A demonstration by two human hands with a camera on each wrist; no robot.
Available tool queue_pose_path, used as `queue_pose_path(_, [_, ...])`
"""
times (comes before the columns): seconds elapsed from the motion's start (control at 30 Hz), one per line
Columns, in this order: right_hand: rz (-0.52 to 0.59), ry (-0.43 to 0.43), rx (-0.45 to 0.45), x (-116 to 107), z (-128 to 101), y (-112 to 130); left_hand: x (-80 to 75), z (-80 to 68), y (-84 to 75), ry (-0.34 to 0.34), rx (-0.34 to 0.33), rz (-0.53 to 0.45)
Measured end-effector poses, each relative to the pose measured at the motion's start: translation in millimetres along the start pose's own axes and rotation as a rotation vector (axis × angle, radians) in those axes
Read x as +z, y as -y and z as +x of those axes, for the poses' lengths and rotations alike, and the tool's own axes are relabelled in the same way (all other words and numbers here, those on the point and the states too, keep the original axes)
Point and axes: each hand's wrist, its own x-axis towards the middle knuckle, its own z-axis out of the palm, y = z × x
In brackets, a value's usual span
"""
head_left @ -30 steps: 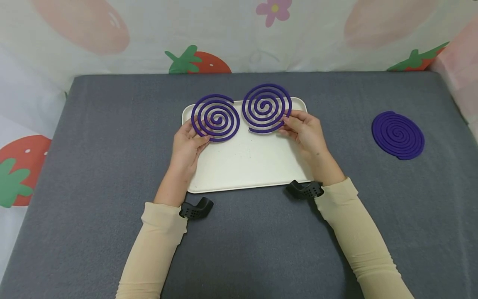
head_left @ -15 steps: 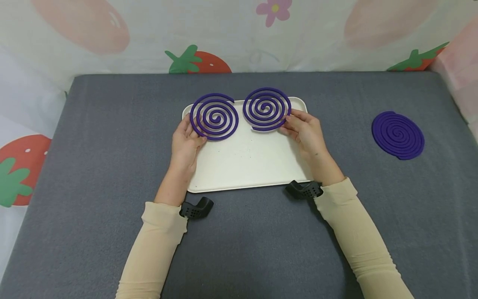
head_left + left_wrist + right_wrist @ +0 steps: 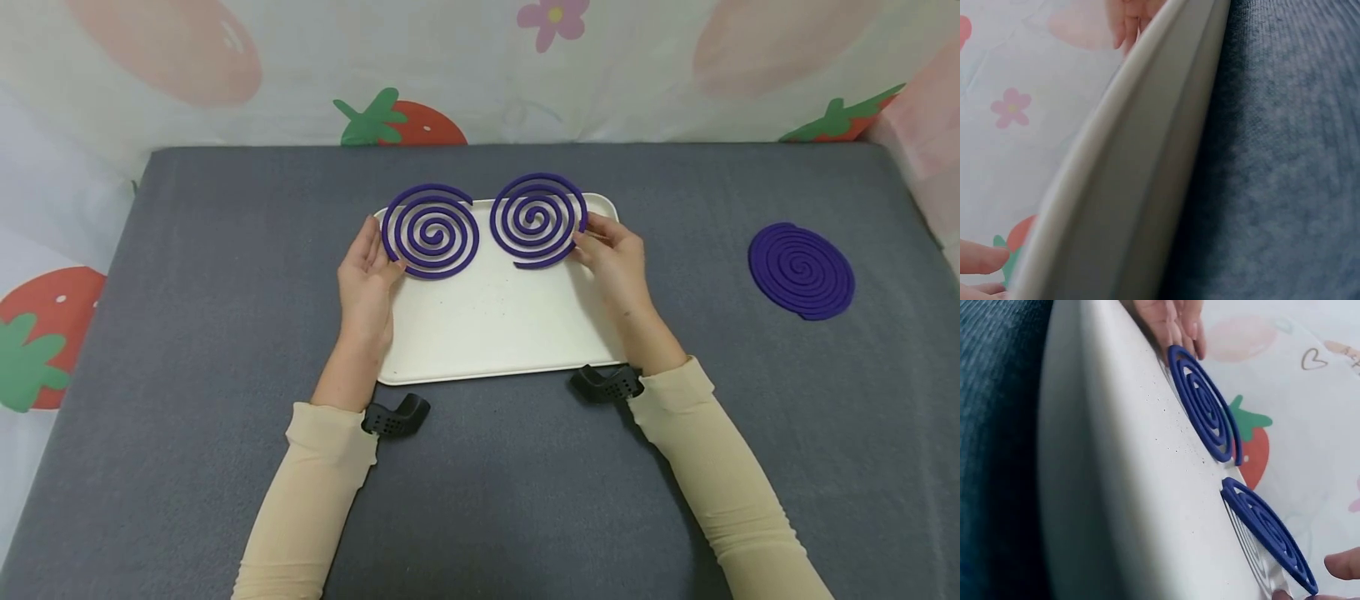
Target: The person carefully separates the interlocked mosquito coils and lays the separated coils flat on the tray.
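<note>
Two purple spiral coils are held up side by side over the far half of a white tray [image 3: 495, 333]. My left hand [image 3: 378, 250] holds the left coil [image 3: 430, 231] by its left edge, thumb under the rim and fingers stretched up behind it. The right coil [image 3: 537, 221] is pinched at its right edge by my right hand [image 3: 592, 233]. In the right wrist view both the left coil [image 3: 1207, 409] and the right coil [image 3: 1269, 534] stand tilted off the tray [image 3: 1104, 487]. The left wrist view shows only the tray rim [image 3: 1129, 175] and grey cloth.
A third purple coil disc [image 3: 801, 271], unsplit, lies flat on the grey cloth table [image 3: 187, 292] at the right. A strawberry-print sheet [image 3: 405, 125] hangs behind and beside the table. Black wrist cameras [image 3: 393, 417] sit at the tray's near edge.
The left hand's fingers have straightened and the left coil has shifted slightly away from me. The right coil has turned a little in the right hand's pinch.
</note>
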Motion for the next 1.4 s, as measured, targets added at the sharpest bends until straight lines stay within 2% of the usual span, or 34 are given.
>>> queue_pose_path(0.27, [-0.032,-0.077,-0.095,-3,-2,-3,-1.3,-1.3,-0.5,-0.024,0.050,-0.015])
queue_pose_path(0.43, [-0.018,-0.103,-0.115,-5,-1,-2,-1.2,-2.0,-1.0,-0.036,0.089,-0.038])
queue_pose_path(0.57, [0.061,-0.111,-0.134,-8,1,2,2.7,-1.5,-2.6,-0.023,0.111,-0.083])
queue_pose_path(0.77, [0.208,-0.105,-0.102,-12,0,3,2.3,-4.8,-1.4,-0.011,0.065,-0.164])
queue_pose_path(0.93, [0.315,-0.111,-0.064,-21,1,5,0.1,-7.7,-1.6,-0.015,0.040,-0.192])
queue_pose_path(1.13, [0.368,-0.090,-0.087,-54,1,9,4.4,-13.3,-2.5,0.016,0.008,-0.255])
queue_pose_path(1.4, [0.510,-0.036,-0.094,-131,-8,12,30.8,-31.0,10.5,0.114,-0.086,-0.259])
